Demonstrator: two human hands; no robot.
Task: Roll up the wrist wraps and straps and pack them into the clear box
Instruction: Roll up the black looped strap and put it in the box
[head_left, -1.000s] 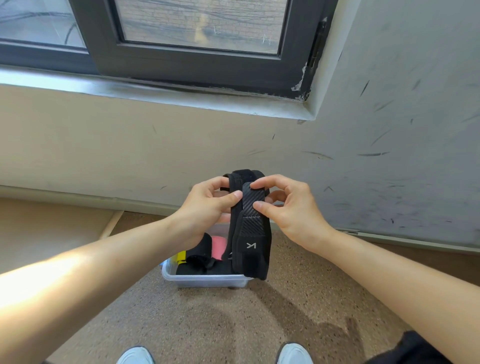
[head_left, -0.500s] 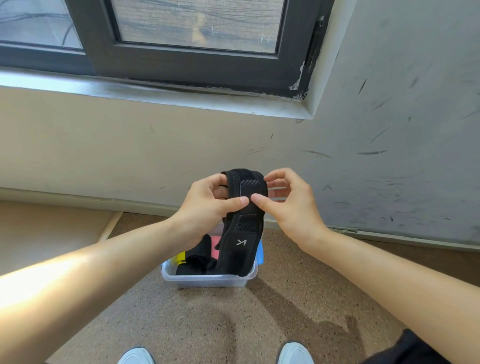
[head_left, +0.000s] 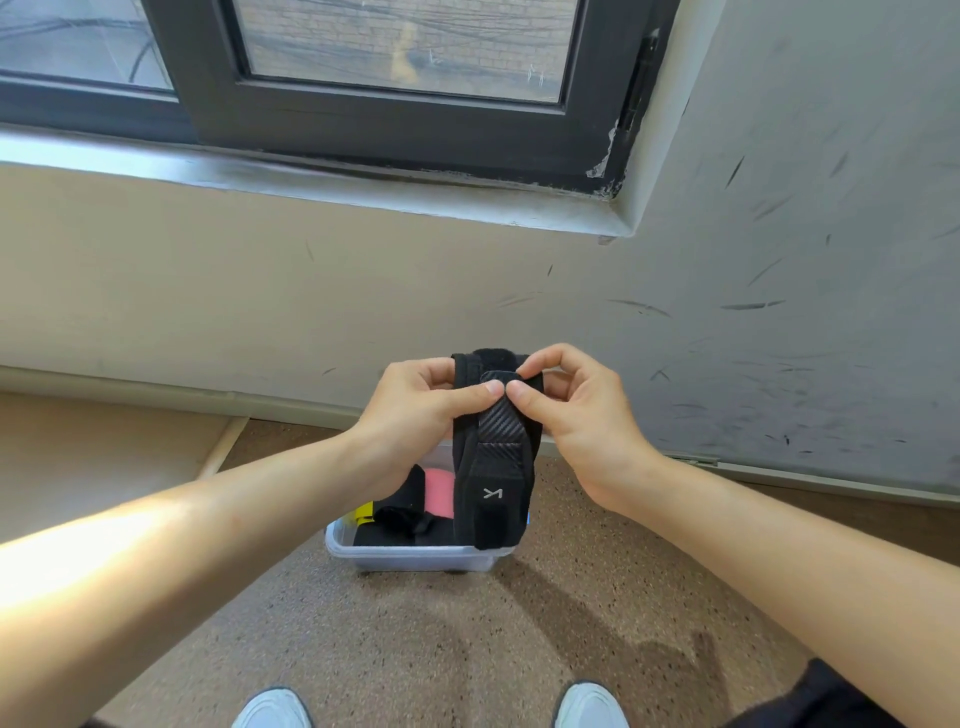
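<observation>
One black wrist wrap pinched at its top between my left hand and right hand, thumbs meeting, hanging over one clear box on the floor, inside it one pink piece, one yellow piece, black straps

Two hands: a left hand and a right hand. One black wrist wrap, one clear box, two white shoes, one window.
</observation>
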